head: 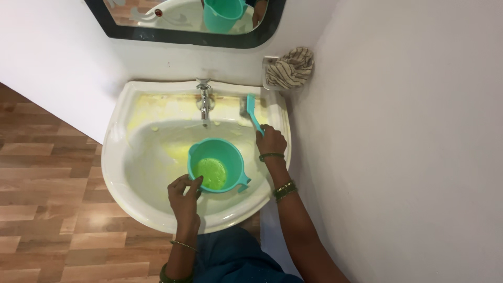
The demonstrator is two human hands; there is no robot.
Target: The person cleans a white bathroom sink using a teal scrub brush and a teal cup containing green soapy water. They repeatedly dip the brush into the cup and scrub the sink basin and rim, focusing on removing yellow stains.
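Your left hand (184, 195) grips the near rim of a teal plastic mug (216, 165), thumb over the edge and the other fingers curled under it, so the mug is held over the middle of the white washbasin (120, 173). Inside the mug sits a pool of frothy green liquid (211, 173), and its short handle points toward your right forearm. Your right hand (271, 140) is closed around the handle of a teal scrubbing brush (252, 112), fingers wrapped tight together; the brush head rests on the basin's back ledge, just right of the chrome tap (204, 100). The ledge and bowl look smeared with yellowish suds, though the glare makes it hard to be sure how far they spread. A striped cloth (290, 68) is bunched in the wall holder above the basin's right corner, and the black-framed mirror (188, 35) above reflects the mug.
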